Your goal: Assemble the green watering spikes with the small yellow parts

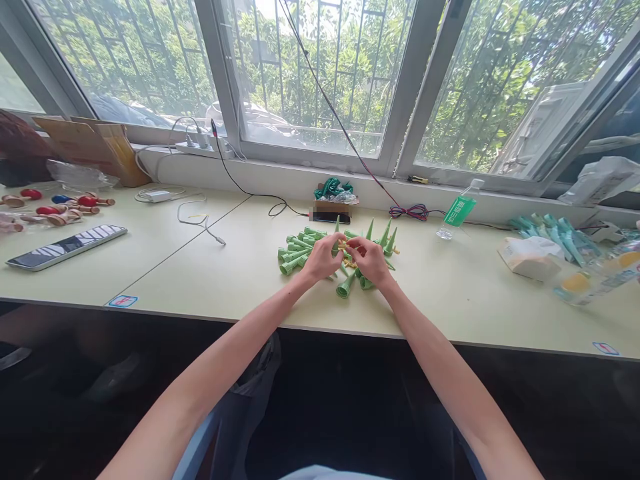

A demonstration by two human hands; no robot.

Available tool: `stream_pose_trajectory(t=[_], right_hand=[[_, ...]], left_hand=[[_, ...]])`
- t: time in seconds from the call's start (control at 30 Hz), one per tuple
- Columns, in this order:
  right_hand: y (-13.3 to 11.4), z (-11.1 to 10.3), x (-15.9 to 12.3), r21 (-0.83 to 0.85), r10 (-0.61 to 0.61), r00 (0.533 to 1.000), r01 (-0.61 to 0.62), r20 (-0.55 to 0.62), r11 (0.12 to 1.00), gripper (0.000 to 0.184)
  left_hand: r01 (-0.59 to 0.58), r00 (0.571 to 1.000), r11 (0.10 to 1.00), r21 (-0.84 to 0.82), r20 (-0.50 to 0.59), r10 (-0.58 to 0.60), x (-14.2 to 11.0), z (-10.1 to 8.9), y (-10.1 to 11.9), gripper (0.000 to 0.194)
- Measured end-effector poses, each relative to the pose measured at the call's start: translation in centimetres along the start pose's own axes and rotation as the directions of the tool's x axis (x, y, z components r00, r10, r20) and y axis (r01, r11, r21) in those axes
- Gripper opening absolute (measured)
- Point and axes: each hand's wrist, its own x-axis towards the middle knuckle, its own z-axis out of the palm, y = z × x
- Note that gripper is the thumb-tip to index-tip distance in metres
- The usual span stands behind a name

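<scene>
Small yellow plastic-looking piece [343, 246] amid the pile, pinched in fingertips of left hand [324, 257] and right hand [369, 259]. Pale-green hollow cones [296, 257] around, on cream tabletop [240, 280]. Step: apparently fine two-handed handling; next move calls for steady fingertips.

Workroom, seemingly — long table [200, 280] (green cones [296, 255] heaped), barred windows [325, 80]

Yellow piece [343, 246] — partly behind fingers [358, 245], bag [604, 180] — cropped

There are two hands [324, 259] [370, 260], over a dozen green cones [296, 256], one green-labelled bottle [459, 211].
</scene>
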Motion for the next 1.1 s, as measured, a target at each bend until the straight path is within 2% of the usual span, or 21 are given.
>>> stream_pose_trajectory(t=[1.1], right_hand=[[-0.04,-0.04,-0.01,-0.086,0.016,1.0,-0.015,0.006,0.996,0.035]], left_hand=[[-0.013,1.0,1.0,0.014,0.002,0.013,0.01,0.07,0.03,0.028]])
